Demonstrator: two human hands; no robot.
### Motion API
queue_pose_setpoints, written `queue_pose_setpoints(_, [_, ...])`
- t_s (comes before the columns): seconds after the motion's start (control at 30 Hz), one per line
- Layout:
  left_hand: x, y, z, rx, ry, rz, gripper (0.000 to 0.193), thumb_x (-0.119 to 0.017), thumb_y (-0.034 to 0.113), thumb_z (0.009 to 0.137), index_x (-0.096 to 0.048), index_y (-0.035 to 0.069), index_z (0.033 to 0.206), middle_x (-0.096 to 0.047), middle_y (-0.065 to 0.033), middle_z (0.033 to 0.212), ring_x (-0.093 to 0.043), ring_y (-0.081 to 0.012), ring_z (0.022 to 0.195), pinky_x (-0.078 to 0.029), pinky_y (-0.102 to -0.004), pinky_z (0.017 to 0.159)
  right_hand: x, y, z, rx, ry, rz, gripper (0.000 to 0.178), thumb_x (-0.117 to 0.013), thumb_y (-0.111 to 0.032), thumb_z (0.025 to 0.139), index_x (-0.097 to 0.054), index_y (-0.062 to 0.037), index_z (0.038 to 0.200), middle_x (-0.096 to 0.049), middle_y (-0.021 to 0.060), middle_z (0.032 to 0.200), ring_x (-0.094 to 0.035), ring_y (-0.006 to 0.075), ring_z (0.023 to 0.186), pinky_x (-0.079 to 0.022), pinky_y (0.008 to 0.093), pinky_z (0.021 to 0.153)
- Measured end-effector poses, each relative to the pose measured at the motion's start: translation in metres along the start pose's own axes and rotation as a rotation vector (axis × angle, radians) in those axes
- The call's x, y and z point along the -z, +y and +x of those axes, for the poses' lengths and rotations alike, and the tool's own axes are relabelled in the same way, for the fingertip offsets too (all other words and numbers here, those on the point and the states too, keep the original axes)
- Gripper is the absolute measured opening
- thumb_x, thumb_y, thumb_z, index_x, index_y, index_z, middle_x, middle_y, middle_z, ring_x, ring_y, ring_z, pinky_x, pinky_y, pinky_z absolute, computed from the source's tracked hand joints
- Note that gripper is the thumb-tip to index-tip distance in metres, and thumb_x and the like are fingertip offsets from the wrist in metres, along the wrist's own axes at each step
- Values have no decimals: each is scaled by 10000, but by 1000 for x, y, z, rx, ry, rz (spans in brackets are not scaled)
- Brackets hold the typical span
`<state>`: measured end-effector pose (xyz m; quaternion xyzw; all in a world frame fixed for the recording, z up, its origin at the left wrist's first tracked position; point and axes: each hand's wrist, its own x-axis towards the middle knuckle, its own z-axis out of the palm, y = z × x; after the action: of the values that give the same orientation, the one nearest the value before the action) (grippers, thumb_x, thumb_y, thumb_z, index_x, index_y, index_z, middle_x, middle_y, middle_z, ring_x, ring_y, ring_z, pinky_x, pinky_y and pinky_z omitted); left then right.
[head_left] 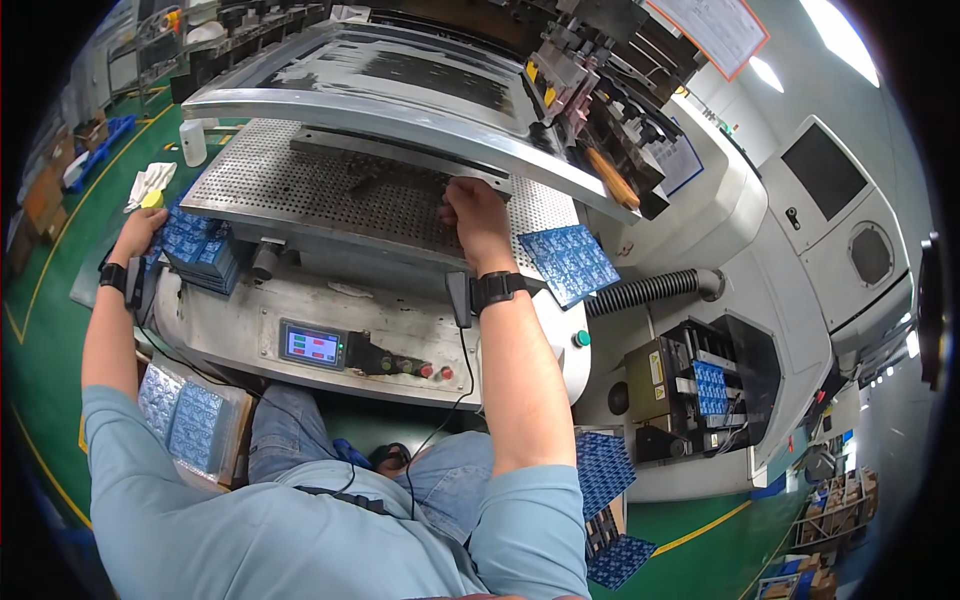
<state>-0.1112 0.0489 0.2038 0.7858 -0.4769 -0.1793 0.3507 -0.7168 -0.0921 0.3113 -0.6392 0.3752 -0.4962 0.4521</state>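
My left hand [140, 230] is at the left edge of a stack of blue circuit board panels [200, 250], its fingers curled at the top panel's corner. My right hand [475, 212] is closed over the perforated metal table [270, 170], below the raised screen frame [400, 110]. Whatever its fingers hold, if anything, is hidden. To the right of that hand, a single blue circuit board panel [568, 262] lies at the table's right corner. Beside my left fingers are a round yellow object [152, 199] and a white cloth [150, 183].
A small touch screen [311, 343] and buttons sit on the machine's front. A white bottle [193, 143] stands behind the stack. A wooden-handled tool [612, 180] hangs at the frame's right. Boxed panels [195, 425] lie low left. A ribbed black hose [645, 293] runs right.
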Motion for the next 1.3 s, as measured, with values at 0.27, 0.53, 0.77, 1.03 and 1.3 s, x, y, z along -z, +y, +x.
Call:
queue_pose_setpoints(0.27, [-2,-3,-1,-46,88,121,362,-592,374,966,-674,26,1021,-560,-6,672,-541,-128,517,-455,-321,459,0,-3,-2,28,-10,-115,240,-620,-149,950,-635,23,1117,-665,62,895,-623,126,724,-518,261,660])
queue_pose_setpoints(0.53, [6,30,-29,133,15,-83,306,-599,363,967,-672,66,952,-561,-13,713,-520,-128,461,-433,-319,409,2,-2,-3,36,-1,-159,234,-617,-144,949,-639,19,1116,-665,51,892,-618,118,724,-512,255,653])
queue_pose_setpoints(0.77, [35,53,-30,-444,604,134,350,-611,351,961,-638,49,1135,-570,-35,732,-545,-129,610,-457,-283,584,-3,7,-1,85,31,-136,253,-648,-200,917,-658,-5,1077,-666,48,757,-612,122,644,-478,280,582])
queue_pose_setpoints(1.03, [-44,101,-96,-478,759,20,346,-649,273,937,-626,37,1190,-680,-97,927,-612,-161,811,-468,-308,742,3,8,0,90,4,-190,245,-618,-147,945,-631,31,1113,-641,35,840,-583,107,689,-484,248,624])
queue_pose_setpoints(1.3, [-21,67,-64,-238,813,-434,287,-639,258,930,-609,37,1113,-674,-88,978,-646,-227,822,-521,-345,724,-5,15,3,109,-1,-175,241,-627,-164,941,-640,-4,1122,-636,29,824,-573,93,676,-464,244,598])
